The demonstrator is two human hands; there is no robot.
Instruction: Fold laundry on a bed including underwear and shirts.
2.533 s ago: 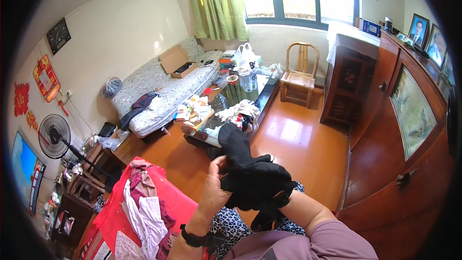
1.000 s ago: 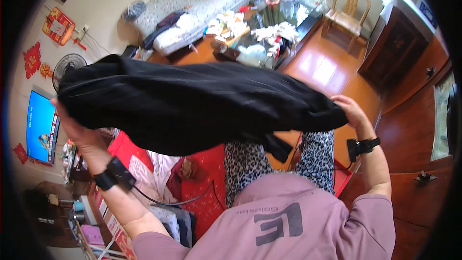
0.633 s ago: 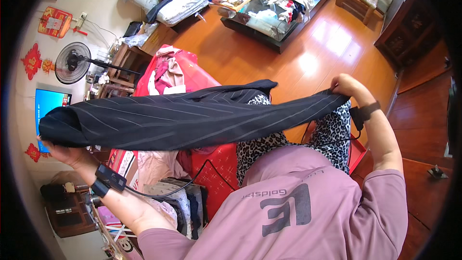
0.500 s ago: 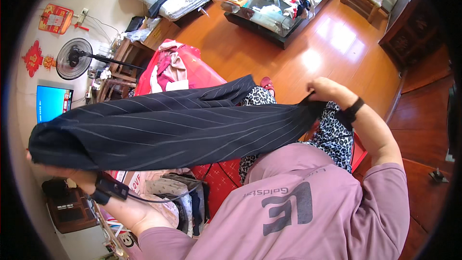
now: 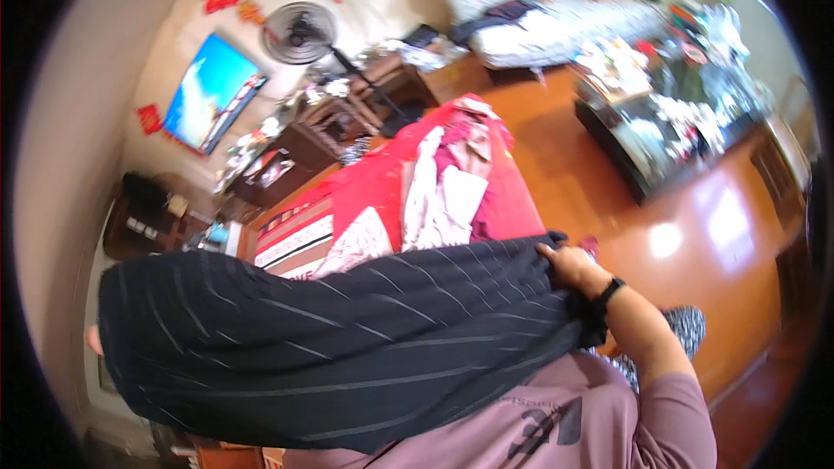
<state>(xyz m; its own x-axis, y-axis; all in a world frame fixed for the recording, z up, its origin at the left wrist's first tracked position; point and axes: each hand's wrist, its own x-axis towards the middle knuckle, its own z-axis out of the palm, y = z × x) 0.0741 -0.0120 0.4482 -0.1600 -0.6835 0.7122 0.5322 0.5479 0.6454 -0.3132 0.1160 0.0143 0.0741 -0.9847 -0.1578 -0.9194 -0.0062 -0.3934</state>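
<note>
Black pinstriped trousers (image 5: 347, 330) stretch sideways in front of my body, held up at both ends. My right hand (image 5: 573, 267) grips their right end, its fingers closed on bunched cloth. My left hand (image 5: 94, 340) is at the far left end, almost wholly hidden behind the cloth; only a bit of a finger shows past the edge. Beyond the trousers, white and pink clothes (image 5: 443, 191) lie on a red-covered surface (image 5: 512, 200).
A standing fan (image 5: 300, 33) and a lit screen (image 5: 213, 95) are at the upper left. At the right, a low dark table (image 5: 621, 152) bears piled clothes and bags. A bed (image 5: 521, 39) stands at the back, with shiny wooden floor (image 5: 556, 130) between.
My view has swung to the left. My right hand has moved with the trousers' right end, away from my lap, and both legs now lie together as one broad, lower-hanging band.
</note>
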